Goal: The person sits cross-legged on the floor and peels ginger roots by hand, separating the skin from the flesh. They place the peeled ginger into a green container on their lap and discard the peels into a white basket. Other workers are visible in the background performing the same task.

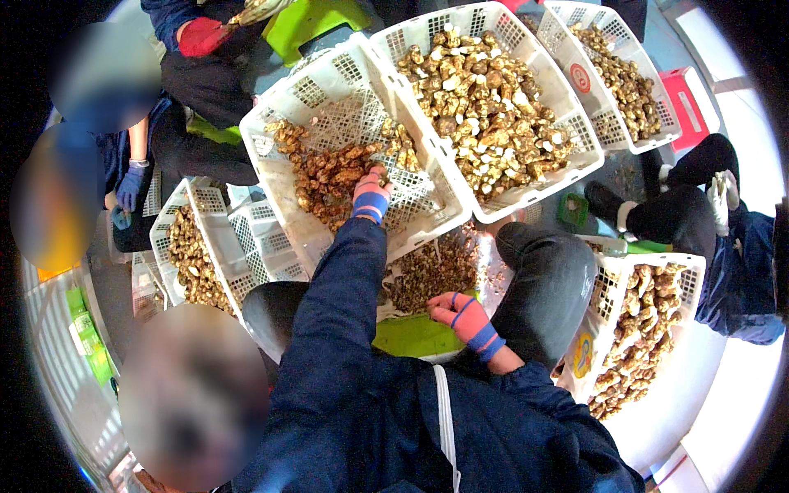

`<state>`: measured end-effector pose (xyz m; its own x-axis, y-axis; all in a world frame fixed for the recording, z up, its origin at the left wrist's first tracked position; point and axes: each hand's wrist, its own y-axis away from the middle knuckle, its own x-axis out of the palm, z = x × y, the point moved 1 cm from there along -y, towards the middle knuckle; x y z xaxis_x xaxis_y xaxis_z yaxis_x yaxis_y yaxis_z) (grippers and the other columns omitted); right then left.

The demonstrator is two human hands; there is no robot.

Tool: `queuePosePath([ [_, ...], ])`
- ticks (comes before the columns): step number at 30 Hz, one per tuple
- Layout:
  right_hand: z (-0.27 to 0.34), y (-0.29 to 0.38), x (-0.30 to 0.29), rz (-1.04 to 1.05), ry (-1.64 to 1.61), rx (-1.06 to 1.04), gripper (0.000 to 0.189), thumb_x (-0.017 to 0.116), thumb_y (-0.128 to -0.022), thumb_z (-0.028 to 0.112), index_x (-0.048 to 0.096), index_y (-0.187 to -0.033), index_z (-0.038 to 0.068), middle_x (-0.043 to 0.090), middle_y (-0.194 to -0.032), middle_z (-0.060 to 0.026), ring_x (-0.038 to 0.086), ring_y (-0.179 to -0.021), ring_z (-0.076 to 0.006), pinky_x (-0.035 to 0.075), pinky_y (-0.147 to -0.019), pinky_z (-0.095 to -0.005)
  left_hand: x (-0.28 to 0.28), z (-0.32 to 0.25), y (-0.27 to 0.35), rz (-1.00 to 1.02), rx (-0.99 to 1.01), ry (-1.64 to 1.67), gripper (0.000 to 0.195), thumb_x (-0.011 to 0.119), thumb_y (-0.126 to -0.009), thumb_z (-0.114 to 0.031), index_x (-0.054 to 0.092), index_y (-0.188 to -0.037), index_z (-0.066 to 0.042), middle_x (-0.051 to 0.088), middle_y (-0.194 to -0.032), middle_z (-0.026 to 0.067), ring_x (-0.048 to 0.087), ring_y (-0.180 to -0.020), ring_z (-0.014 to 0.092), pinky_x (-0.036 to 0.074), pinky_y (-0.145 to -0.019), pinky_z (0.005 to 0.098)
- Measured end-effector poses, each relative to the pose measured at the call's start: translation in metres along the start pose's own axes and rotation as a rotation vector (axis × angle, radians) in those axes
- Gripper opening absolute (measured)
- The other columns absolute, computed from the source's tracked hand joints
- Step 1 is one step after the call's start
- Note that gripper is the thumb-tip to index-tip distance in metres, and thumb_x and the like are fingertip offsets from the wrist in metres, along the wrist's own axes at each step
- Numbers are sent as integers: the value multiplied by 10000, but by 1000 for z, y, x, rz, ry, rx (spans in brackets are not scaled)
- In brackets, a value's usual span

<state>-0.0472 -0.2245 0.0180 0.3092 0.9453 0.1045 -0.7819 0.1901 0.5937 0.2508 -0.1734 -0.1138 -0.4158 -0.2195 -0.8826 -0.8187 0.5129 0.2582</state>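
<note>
My left hand (372,194), in a pink and blue glove with bare fingertips, reaches into a white perforated plastic crate (425,215). Its fingers are bent around a knobbly brown root-like piece (383,177), partly hidden by the hand. A heap of reddish-brown root-like pieces (327,179) lies beside it, with a few paler ones (404,148) towards the crate's right wall. My right hand (466,320), gloved alike, hangs over my lap with curled fingers. Whether it holds something small cannot be made out. Below it are dark crumbs and scraps (431,277) and a green plastic surface (416,336).
An adjoining crate (524,203) holds many root-like pieces with white cut ends. More filled crates stand far right (669,138), near right (696,277) and left (194,191). Gloved co-workers sit around, with a red glove (202,37) at upper left. A pink stool (684,111) stands at right.
</note>
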Motion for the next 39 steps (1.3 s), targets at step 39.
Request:
queuePosePath([
  [39, 131, 122, 51, 61, 423, -789, 178, 596, -752, 55, 472, -634, 7, 582, -881, -109, 522, -785, -167, 418, -702, -274, -158, -80, 331, 1244, -719, 2410, 305, 496, -829, -408, 561, -800, -111, 370, -469, -48, 351, -356, 82, 278, -335, 220],
])
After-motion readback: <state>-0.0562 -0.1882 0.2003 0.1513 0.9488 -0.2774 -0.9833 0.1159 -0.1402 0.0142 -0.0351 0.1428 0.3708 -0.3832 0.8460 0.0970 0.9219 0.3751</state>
